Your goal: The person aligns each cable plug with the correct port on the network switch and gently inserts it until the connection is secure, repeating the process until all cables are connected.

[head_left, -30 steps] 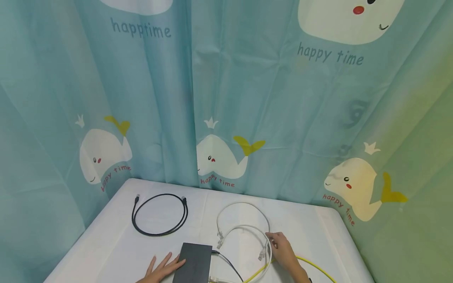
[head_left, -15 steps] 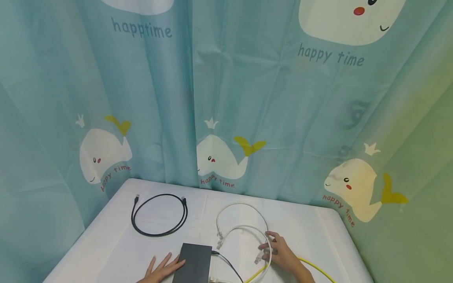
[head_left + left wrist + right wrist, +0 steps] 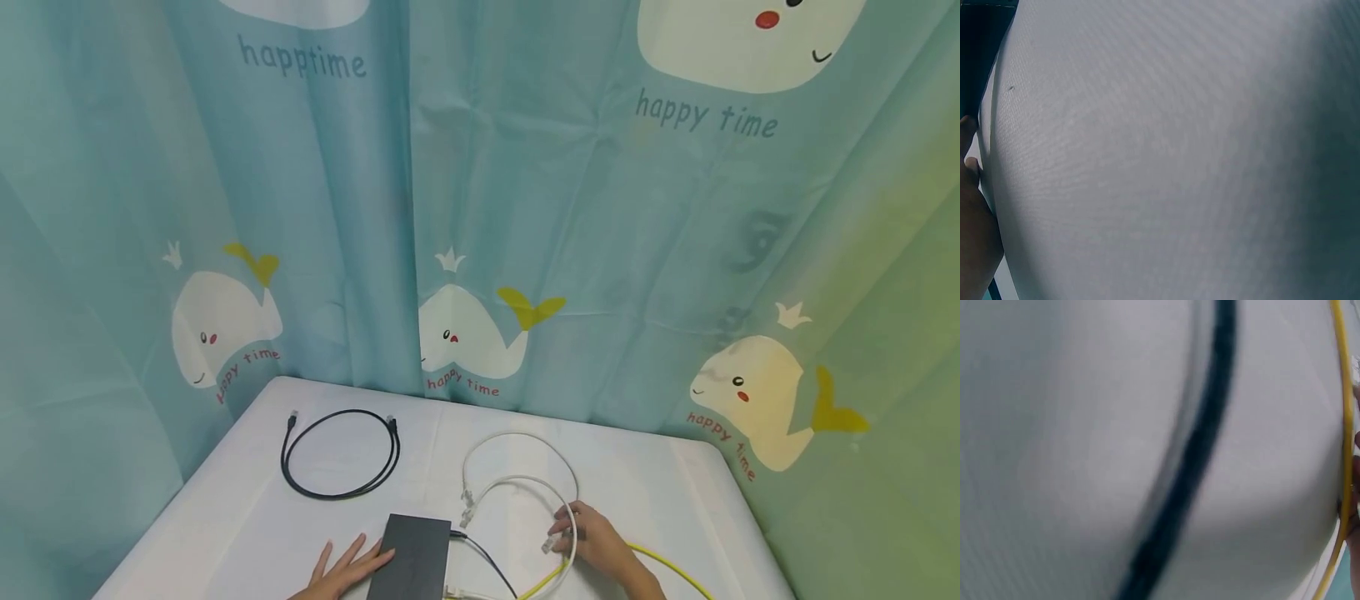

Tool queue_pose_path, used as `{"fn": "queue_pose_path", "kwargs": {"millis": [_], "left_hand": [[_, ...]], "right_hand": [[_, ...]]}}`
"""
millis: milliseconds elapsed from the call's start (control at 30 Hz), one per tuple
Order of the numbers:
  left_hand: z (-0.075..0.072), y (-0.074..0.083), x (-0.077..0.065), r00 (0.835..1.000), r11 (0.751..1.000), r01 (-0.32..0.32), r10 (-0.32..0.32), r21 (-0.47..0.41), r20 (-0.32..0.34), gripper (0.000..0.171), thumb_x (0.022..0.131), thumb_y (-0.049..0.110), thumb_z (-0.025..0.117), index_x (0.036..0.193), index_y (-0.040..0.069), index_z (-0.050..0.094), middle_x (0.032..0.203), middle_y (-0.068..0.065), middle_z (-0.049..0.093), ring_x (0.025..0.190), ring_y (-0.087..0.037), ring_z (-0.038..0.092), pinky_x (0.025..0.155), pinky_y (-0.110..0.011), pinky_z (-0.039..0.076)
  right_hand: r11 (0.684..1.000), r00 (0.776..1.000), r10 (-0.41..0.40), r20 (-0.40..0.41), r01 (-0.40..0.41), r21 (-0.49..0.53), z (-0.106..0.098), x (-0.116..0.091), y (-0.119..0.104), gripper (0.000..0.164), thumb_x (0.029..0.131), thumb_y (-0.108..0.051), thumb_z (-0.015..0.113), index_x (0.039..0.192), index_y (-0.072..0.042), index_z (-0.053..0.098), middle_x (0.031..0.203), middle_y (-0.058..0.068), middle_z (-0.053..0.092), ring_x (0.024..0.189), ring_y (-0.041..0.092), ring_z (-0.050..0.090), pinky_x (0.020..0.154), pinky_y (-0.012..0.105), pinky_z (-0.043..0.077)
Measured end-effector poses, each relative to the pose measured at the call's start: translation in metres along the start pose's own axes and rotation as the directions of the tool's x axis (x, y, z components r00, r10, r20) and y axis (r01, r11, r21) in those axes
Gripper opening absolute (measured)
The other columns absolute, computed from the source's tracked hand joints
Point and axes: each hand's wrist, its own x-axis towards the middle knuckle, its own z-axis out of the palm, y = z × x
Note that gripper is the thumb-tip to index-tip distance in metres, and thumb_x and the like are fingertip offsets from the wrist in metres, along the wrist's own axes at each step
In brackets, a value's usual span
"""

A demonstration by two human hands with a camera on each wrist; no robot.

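Note:
In the head view my left hand point(image 3: 343, 575) lies at the left side of a flat dark grey box point(image 3: 414, 550), its fingers spread and fingertips on the top. A thin black cable point(image 3: 483, 552) and a white network plug point(image 3: 453, 592) go into the box's right side. To the right, my right hand point(image 3: 596, 540) holds a light grey network cable point(image 3: 525, 434) near one end, with its clear plug point(image 3: 550, 543) sticking out past the fingertips. The other plug point(image 3: 467, 497) of this cable lies on the table. A white cable point(image 3: 525, 479) loops across in front of the fingers.
A coiled black network cable point(image 3: 340, 497) lies at the back left of the white table point(image 3: 247, 508). Under and beside my right hand runs a yellow cable point(image 3: 667, 563). A patterned curtain point(image 3: 360, 208) hangs behind the table. Close to the right wrist camera passes a dark cable point(image 3: 1200, 444).
My right hand has drawn back slightly toward me along the grey cable, its fingers gathering round the plug end. The plug has turned and shifted a little left. My left hand stays on the box.

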Motion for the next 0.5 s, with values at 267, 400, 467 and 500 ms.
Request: {"fn": "queue_pose_path", "kwargs": {"millis": [267,400,467,500], "left_hand": [[0.0001,0.0013,0.0004,1.000,1.000,-0.012,0.012,0.005,-0.004,0.059,0.089,0.044,0.059,0.144,0.036,0.039,0.148,-0.001,0.031,0.139,-0.039,0.009,0.095,-0.068,-0.012],[0.0001,0.0023,-0.0001,1.000,1.000,-0.003,0.003,0.009,-0.003,0.059,0.089,0.044,0.059,0.144,0.036,0.039,0.148,-0.001,0.031,0.139,-0.039,0.010,0.095,-0.068,-0.012],[0.0003,0.0024,-0.0002,1.000,1.000,-0.001,0.001,0.011,-0.004,0.059,0.089,0.044,0.059,0.144,0.036,0.039,0.148,-0.001,0.031,0.139,-0.038,0.010,0.095,-0.067,-0.012],[0.0003,0.0024,-0.0002,1.000,1.000,-0.002,0.003,0.014,-0.004,0.059,0.089,0.044,0.059,0.144,0.036,0.039,0.148,-0.001,0.031,0.139,-0.038,0.010,0.095,-0.068,-0.012]], "right_hand": [[0.988,0.988,0.150,-0.021,-0.150,-0.017,0.0016,0.0019,-0.0024,0.023,0.080,-0.036,0.071,0.091,-0.016,0.071,0.084,-0.013,0.050,0.075,0.002,0.051,0.068,0.026,0.051],[0.999,0.994,0.003,-0.111,-0.008,-0.043,0.0033,-0.0016,-0.0021,0.018,0.082,-0.024,0.074,0.096,-0.013,0.072,0.090,-0.009,0.047,0.073,0.001,0.046,0.062,0.023,0.047],[0.997,0.984,-0.075,-0.161,0.069,-0.044,0.0043,-0.0027,-0.0013,0.018,0.080,-0.019,0.075,0.096,-0.012,0.072,0.093,-0.007,0.046,0.074,0.001,0.046,0.061,0.022,0.047],[0.994,0.977,-0.103,-0.187,0.097,-0.041,0.0044,-0.0031,-0.0012,0.018,0.080,-0.018,0.075,0.097,-0.011,0.072,0.094,-0.007,0.046,0.074,0.001,0.046,0.060,0.022,0.046]]}}
